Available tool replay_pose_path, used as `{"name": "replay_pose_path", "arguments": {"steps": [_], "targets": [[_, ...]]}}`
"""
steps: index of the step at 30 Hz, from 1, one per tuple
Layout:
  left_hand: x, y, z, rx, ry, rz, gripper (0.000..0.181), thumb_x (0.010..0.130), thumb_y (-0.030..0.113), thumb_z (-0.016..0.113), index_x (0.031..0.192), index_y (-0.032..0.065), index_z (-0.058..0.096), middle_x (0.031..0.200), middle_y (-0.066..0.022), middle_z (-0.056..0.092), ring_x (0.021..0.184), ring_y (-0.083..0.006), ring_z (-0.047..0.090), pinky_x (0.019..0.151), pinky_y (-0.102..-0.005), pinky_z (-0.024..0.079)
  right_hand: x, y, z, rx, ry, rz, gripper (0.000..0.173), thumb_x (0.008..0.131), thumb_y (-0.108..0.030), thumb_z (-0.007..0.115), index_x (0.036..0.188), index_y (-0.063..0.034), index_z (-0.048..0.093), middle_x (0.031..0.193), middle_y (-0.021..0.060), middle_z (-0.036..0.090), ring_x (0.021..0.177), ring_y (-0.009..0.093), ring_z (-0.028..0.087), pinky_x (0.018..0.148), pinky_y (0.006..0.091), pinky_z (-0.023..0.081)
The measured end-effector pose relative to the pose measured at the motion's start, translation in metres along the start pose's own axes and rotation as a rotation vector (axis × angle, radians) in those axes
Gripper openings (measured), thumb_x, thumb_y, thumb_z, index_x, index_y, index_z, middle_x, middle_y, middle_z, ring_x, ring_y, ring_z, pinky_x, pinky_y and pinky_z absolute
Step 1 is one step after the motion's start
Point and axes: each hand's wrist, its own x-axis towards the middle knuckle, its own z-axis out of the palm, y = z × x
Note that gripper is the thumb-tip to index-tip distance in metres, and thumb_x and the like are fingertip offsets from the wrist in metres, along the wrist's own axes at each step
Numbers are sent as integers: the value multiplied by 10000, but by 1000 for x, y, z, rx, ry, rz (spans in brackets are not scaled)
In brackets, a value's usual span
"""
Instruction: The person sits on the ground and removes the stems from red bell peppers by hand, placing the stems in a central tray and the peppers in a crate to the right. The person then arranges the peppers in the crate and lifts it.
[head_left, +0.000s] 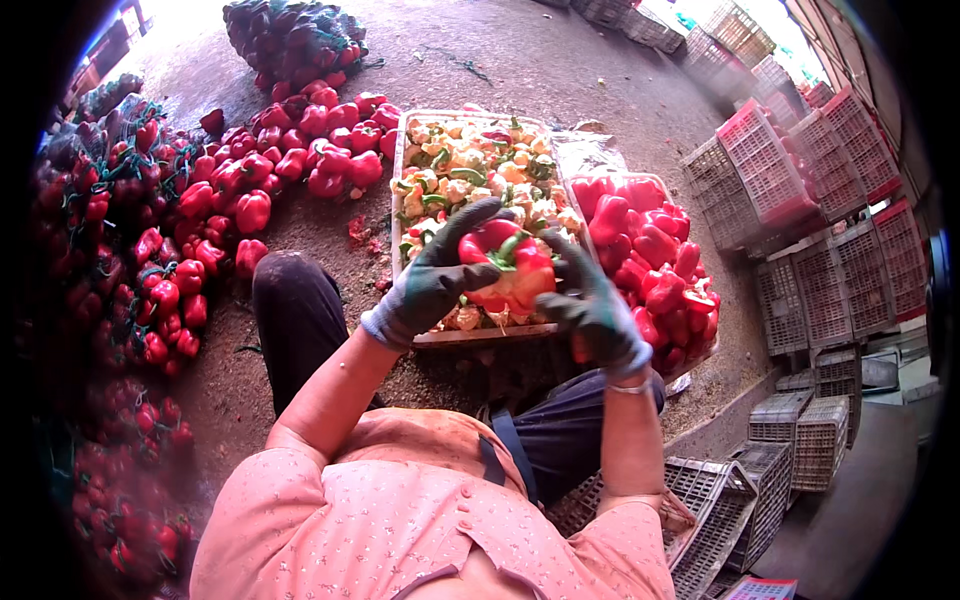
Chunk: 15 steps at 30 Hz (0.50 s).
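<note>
A red bell pepper with its green stem facing up is held over a crate of pepper cores. My left hand, in a dark coated glove, grips its left side with the fingers and thumb. On the pepper's other side is my right hand, gloved too, its fingers curled; part of it is blurred, and whether it touches the pepper or holds something I cannot tell. Yellowish cores, seeds and green stems fill the crate. Just right of it, a second crate is heaped with red peppers, some of them cut.
Loose red peppers lie on the floor at the left, beside green net sacks of peppers. Another full net sack stands farther back. Stacked plastic crates line the right side, with more crates at the lower right.
</note>
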Motion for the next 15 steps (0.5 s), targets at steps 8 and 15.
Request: {"name": "replay_pose_path", "arguments": {"steps": [8, 15], "targets": [[3, -8, -9, 265, 332, -124, 597, 954, 208, 656, 1458, 17, 400, 1393, -129, 525, 1278, -203, 505, 1073, -330, 414, 34, 36, 43, 56, 273, -207, 542, 790, -60, 755, 1299, -26, 574, 1161, 49, 663, 993, 133, 629, 900, 299, 505], [-3, 5, 5, 28, 376, -584, 490, 998, 518, 488, 1224, 102, 613, 1050, -66, 686, 911, -173, 679, 727, -351, 582, 61, 77, 63, -428, 626, -637, 490, 805, 10, 654, 1285, -57, 585, 1096, 144, 674, 1001, 315, 662, 900, 384, 528]]}}
